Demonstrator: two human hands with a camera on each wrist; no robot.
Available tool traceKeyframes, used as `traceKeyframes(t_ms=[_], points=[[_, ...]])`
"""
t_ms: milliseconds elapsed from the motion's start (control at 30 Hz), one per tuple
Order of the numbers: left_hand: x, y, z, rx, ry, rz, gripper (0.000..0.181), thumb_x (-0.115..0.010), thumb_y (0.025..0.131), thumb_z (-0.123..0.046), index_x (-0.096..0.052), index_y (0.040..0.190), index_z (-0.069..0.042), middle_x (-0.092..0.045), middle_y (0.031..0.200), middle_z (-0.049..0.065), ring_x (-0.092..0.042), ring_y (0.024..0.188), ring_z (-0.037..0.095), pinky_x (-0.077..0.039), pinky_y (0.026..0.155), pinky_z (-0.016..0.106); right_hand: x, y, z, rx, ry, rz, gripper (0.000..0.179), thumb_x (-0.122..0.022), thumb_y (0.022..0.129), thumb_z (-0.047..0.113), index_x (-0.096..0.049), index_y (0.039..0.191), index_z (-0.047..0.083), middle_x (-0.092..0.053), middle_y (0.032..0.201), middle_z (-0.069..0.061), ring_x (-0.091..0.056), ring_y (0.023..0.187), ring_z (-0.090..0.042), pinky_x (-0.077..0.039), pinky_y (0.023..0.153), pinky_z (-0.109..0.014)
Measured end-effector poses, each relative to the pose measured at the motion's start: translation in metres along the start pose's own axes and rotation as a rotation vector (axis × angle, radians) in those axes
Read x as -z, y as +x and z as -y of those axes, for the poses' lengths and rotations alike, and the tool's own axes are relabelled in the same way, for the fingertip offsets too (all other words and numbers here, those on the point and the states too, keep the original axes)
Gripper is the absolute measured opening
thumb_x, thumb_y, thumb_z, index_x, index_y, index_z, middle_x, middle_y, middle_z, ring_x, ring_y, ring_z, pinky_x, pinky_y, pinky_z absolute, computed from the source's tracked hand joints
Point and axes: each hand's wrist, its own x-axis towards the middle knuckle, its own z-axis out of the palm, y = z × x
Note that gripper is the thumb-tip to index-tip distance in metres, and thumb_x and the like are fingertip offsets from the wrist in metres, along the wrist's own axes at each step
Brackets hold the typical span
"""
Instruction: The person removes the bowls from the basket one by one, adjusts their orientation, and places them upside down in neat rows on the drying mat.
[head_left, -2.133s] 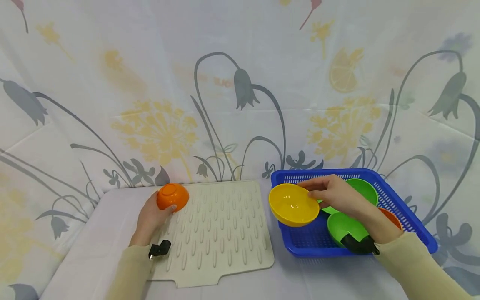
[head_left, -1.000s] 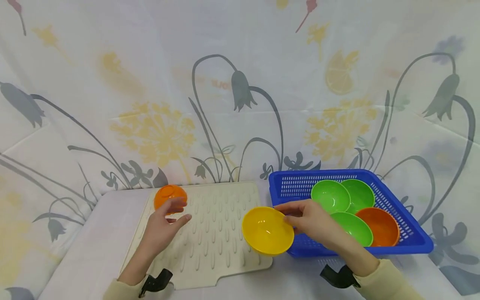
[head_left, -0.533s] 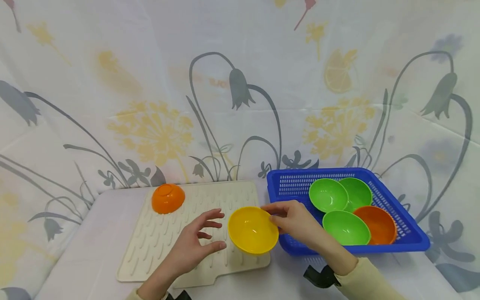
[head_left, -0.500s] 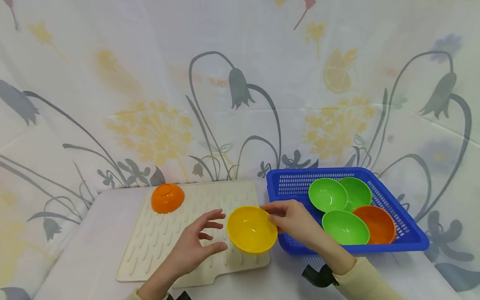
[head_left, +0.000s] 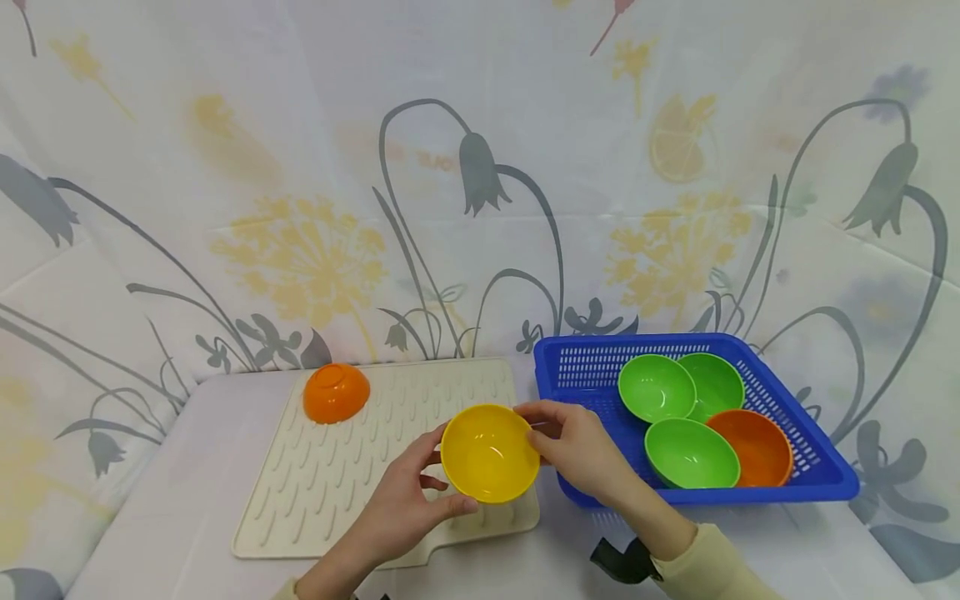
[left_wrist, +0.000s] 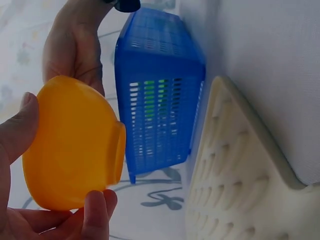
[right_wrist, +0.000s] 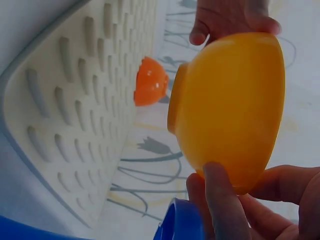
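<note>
I've got a glossy yellow plastic bowl [head_left: 490,454] up off a cream board of raised oval ridges [head_left: 318,479], over its near right part. My left fingers [head_left: 422,451] curl wide round its left side, my right fingers [head_left: 545,410] pinch its right rim. Far left, a smooth orange bowl [head_left: 336,393] sits upside down on the board; right, a perforated blue plastic basket [head_left: 761,497] holds three shiny green bowls [head_left: 656,388] plus another orange bowl [head_left: 759,450].
</note>
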Motion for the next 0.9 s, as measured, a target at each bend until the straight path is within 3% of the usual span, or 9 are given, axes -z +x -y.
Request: traceKeyframes(t_ms=[133, 267, 400, 667, 900], points=[[0.001, 0.000, 0.000, -0.009, 0.013, -0.010, 0.083, -0.086, 0.078, -0.030, -0.043, 0.149, -0.024, -0.052, 0.139, -0.004, -0.056, 0.115, 0.022, -0.056, 0.082, 0.034, -0.003, -0.002, -0.002, 0.012, -0.004, 0.013, 0.033, -0.064, 0.093, 0.000, -0.066, 0.125, 0.008, -0.068, 0.119, -0.009, -0.067, 0.105, -0.028, -0.060, 0.074, -0.033], [0.006, 0.001, -0.001, -0.018, 0.025, -0.016, 0.087, -0.089, 0.075, -0.030, -0.043, 0.149, -0.028, -0.049, 0.142, -0.010, -0.053, 0.118, 0.019, -0.056, 0.083, 0.037, -0.005, -0.005, -0.003, 0.075, 0.010, 0.024, 0.038, -0.062, 0.093, -0.002, -0.063, 0.130, 0.007, -0.065, 0.126, -0.011, -0.064, 0.111, -0.030, -0.059, 0.079, -0.033], [0.010, 0.001, -0.002, -0.033, 0.047, -0.011, 0.089, -0.090, 0.073, -0.029, -0.043, 0.149, -0.034, -0.047, 0.143, -0.015, -0.049, 0.120, 0.017, -0.056, 0.085, 0.037, -0.010, -0.006, -0.004, 0.113, 0.023, -0.015, 0.041, -0.062, 0.093, -0.005, -0.062, 0.132, 0.007, -0.064, 0.126, -0.011, -0.064, 0.110, -0.030, -0.059, 0.078, -0.031], [0.017, 0.003, 0.005, -0.187, 0.110, 0.006, 0.091, -0.088, 0.075, -0.026, -0.040, 0.152, -0.029, -0.046, 0.148, -0.006, -0.049, 0.122, 0.022, -0.056, 0.083, 0.040, -0.025, -0.003, -0.006, 0.197, -0.077, -0.123, 0.032, -0.066, 0.091, -0.005, -0.069, 0.121, 0.007, -0.059, 0.103, -0.002, -0.062, 0.100, -0.022, -0.057, 0.085, -0.040], [0.021, 0.004, 0.017, -0.163, 0.032, 0.030, 0.092, -0.088, 0.074, -0.018, -0.041, 0.152, -0.028, -0.044, 0.152, 0.001, -0.052, 0.124, 0.028, -0.056, 0.085, 0.036, -0.030, -0.003, -0.007, 0.230, -0.066, -0.160, 0.028, -0.063, 0.090, -0.009, -0.068, 0.111, 0.010, -0.060, 0.105, -0.001, -0.060, 0.099, -0.020, -0.053, 0.089, -0.043]])
